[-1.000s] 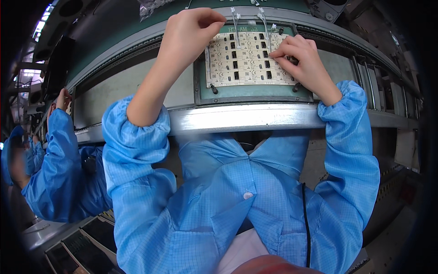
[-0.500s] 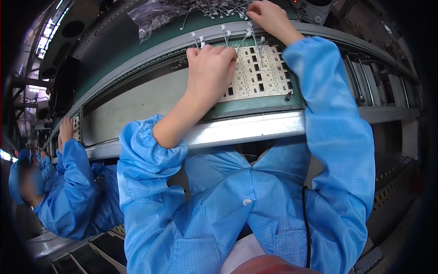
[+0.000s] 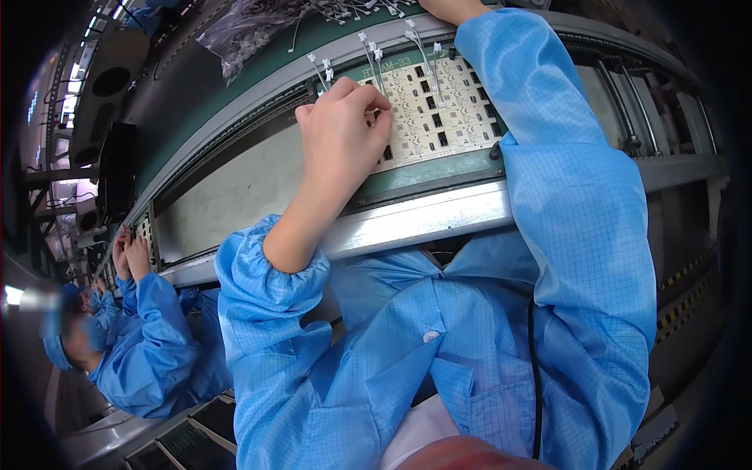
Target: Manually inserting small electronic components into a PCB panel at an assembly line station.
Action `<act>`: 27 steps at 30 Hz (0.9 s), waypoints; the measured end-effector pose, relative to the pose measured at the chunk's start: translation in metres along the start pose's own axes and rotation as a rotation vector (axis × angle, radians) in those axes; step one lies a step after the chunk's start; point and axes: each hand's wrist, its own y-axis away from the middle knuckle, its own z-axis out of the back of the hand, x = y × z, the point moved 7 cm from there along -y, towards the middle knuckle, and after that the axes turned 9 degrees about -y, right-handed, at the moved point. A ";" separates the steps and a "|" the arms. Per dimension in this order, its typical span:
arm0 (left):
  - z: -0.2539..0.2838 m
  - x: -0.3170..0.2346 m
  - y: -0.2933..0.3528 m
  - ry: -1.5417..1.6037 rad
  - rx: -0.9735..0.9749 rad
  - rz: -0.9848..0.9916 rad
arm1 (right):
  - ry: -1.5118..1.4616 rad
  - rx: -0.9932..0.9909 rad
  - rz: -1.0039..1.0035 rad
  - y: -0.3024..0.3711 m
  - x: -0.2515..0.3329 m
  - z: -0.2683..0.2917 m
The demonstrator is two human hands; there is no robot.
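Observation:
My left hand (image 3: 343,131) is over the left part of a pale circuit board panel (image 3: 407,98), its fingers curled with thumb and forefinger close together. Whatever is between them is hidden. The panel, with rows of black parts, lies in a green carrier (image 3: 431,168). Several short wire leads (image 3: 427,66) with white connectors stick up along the panel's far edge. My right hand (image 3: 454,8) reaches past the far rail beside a pile of loose wire leads (image 3: 348,9); the top edge of the view cuts off its fingers.
A clear plastic bag (image 3: 249,35) of small pieces lies left of the pile. A bright metal rail (image 3: 439,210) runs in front of me, and a grey conveyor surface (image 3: 235,168) stretches left. A co-worker (image 3: 160,337) in blue works at the line farther left, hands near another board.
My right hand has gone farther away, partly out of view at the top. My left hand stays over the panel, its fingers turned more to the right. The whole view has shifted a little.

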 end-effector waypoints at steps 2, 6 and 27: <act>-0.006 -0.005 -0.001 -0.025 0.012 -0.021 | 0.044 -0.058 0.029 -0.004 -0.016 -0.003; -0.010 -0.005 0.002 -0.134 -0.010 -0.052 | -0.129 -0.125 0.077 -0.004 -0.024 -0.007; -0.008 -0.038 0.017 -0.289 -0.167 -0.318 | -1.592 -0.029 -0.288 0.054 -0.046 0.106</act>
